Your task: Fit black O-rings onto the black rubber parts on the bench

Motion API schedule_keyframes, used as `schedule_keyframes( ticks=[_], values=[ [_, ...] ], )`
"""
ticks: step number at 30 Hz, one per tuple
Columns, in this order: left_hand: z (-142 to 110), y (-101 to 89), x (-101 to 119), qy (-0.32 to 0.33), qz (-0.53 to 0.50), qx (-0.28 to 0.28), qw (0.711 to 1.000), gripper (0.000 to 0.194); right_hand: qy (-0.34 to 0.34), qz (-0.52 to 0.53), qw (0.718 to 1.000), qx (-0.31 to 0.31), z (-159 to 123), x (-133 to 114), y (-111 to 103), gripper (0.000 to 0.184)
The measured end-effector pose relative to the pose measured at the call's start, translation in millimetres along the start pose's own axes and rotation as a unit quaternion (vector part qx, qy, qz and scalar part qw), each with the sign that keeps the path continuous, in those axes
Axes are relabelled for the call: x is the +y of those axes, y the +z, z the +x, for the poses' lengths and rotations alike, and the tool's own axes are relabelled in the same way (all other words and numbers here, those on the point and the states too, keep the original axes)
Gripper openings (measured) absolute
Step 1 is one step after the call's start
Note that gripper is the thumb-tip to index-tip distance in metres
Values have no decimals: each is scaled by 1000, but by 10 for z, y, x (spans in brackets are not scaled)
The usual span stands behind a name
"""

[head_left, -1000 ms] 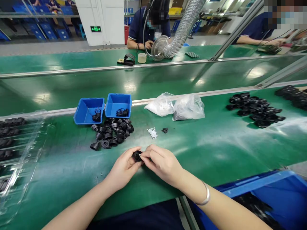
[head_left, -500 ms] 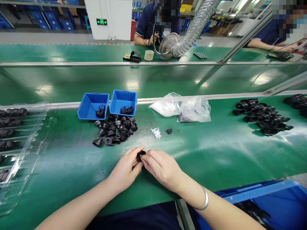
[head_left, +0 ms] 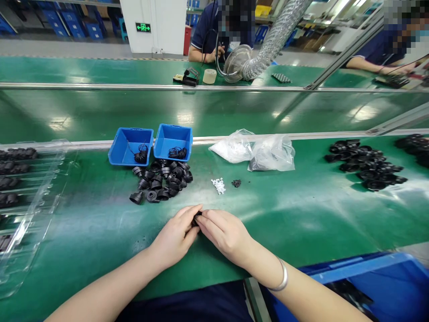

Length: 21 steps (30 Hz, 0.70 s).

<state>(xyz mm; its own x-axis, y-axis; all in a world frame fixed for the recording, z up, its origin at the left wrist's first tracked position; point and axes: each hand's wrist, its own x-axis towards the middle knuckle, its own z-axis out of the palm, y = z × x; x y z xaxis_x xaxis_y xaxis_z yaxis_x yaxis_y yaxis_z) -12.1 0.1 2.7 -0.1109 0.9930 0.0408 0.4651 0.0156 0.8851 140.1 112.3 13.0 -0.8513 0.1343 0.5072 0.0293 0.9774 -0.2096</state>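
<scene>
Between my hands, just above the green bench, is a small black plastic part [head_left: 197,218], mostly covered by fingers. My left hand [head_left: 174,233] is closed round it from the left, thumb below and fingers above. My right hand [head_left: 226,230] has its fingertips pinched together against the part's opening; whatever they hold is hidden. Beyond the hands lie a pile of black round plastic caps [head_left: 162,181], a small heap of white pieces [head_left: 218,185] and a smaller heap of tiny black pieces [head_left: 236,183].
Two blue bins [head_left: 130,147] with black rings stand behind the caps. Clear plastic bags [head_left: 271,152] lie beside them. Clear trays [head_left: 36,205] are at left, black parts [head_left: 367,163] at right. A blue crate [head_left: 395,286] sits low right. Two people work across the bench.
My right fingertips have closed in over the part's opening, covering more of it. The left hand keeps its hold almost unmoved. The view has shifted very slightly.
</scene>
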Motion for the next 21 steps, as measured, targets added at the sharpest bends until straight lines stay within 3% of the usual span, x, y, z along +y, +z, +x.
schedule_keyframes(
  ticks=[4, 7, 9, 11, 14, 17, 21],
  values=[
    [-9, 26, -42, -23, -42, 6, 999, 52, 1, 4, 999, -31, 34, -11, -34, 19],
    [-4, 81, -61, -70, -150, 20, 986, 47, 24, 66, 997, -20, 94, 121, -221, 16],
    [8, 107, -53, -97, -243, 20, 965, 46, 113, 79, 989, 48, 77, 350, -403, 14],
    [20, 113, -34, -122, -307, 15, 944, 47, 242, 6, 965, 101, -31, 667, -571, 14],
    [36, 108, -12, -153, -331, 10, 931, 53, 351, -87, 932, 31, -313, 1129, -686, 16],
    [45, 113, -12, -165, -326, 1, 931, 56, 354, -90, 931, 0, -540, 1376, -619, 16],
    [52, 127, -21, -165, -321, -12, 933, 58, 330, -99, 939, -5, -611, 1425, -454, 20]
  ],
)
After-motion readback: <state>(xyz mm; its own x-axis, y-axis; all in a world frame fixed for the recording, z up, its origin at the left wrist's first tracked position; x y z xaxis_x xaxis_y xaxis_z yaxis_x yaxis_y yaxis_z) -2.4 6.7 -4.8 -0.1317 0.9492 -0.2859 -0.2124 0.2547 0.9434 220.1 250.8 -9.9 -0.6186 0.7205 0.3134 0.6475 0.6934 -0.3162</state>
